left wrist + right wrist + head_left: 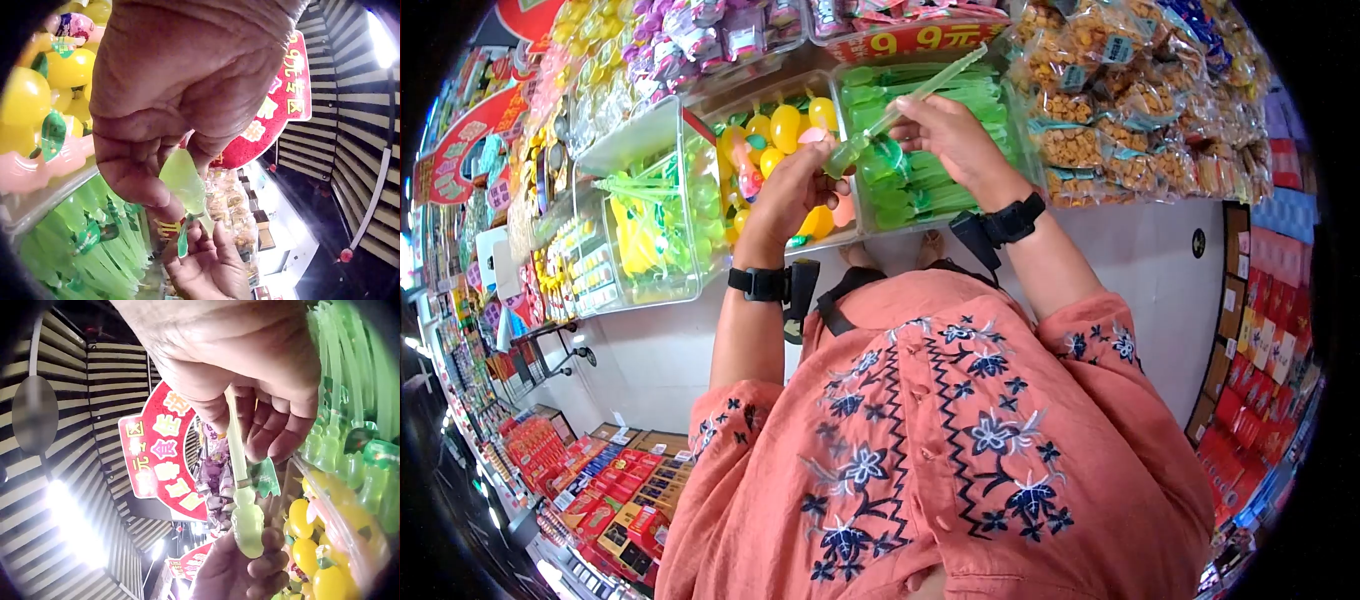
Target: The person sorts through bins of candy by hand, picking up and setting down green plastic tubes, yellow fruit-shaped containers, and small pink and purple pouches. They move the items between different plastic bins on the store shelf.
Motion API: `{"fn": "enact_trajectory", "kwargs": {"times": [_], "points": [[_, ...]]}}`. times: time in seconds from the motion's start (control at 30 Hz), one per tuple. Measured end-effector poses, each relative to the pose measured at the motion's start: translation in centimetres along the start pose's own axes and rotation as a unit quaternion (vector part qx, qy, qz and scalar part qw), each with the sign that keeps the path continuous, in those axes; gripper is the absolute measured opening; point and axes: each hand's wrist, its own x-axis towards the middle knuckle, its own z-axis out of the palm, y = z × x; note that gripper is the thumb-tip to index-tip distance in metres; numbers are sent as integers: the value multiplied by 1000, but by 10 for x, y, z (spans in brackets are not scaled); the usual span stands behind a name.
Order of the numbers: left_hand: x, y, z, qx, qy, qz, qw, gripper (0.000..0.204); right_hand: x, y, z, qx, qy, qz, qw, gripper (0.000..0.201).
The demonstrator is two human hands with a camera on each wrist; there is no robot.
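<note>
Both hands hold a pale green, see-through bulb-ended tube [947, 73] above the bins. My left hand [793, 195] pinches its rounded bulb end [181, 178] between thumb and fingers. Further along, at the thin neck, my right hand [952, 140] grips the tube, which slants up and to the right past the fingers in the head view. A green tag [267, 478] hangs at the neck, close to the right fingertips. Many similar green tubes [915, 190] lie packed in the bin beneath the hands.
Yellow fruit-shaped packs [786, 127] fill the bin to the left. A clear box [640, 300] with yellow and green packs stands further left. Bagged brown snacks [1070, 145] are heaped at the right. A red price sign [920, 40] sits at the back.
</note>
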Motion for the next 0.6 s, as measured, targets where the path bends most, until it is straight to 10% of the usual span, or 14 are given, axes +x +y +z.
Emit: {"fn": "enact_trajectory", "kwargs": {"times": [0.6], "points": [[-5, -1, -11, -37, 28, 27, 999, 42, 7, 2, 2, 7, -21, 66, 998, 35]]}}
